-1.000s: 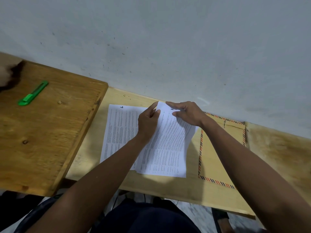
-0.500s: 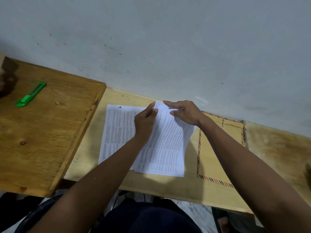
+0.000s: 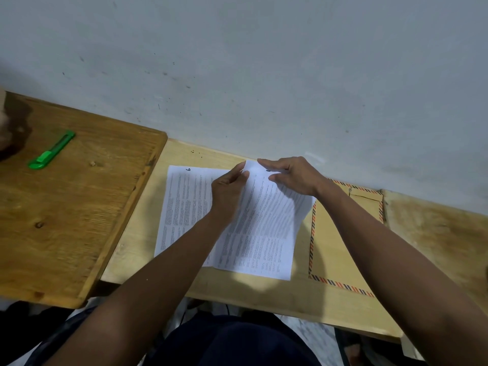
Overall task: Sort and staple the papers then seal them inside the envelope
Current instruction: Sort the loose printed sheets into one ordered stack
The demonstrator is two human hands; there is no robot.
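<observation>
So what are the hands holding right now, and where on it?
Both hold the top printed sheet at its far edge: the left hand pinches near the far left corner, and the right hand grips that edge beside it.

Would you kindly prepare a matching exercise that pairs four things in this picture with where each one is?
Things:
1. green plastic utility knife
2. brown paper envelope with striped border
3. flat printed white sheet marked with a handwritten number
4. tilted stack of printed white sheets

Places:
A. held at its far edge by the left hand and right hand
B. on the darker wooden board
C. under the right forearm, by the wall
D. flat on the pale wooden desk, left of the stack

Pairs: 1-B, 2-C, 3-D, 4-A
</observation>
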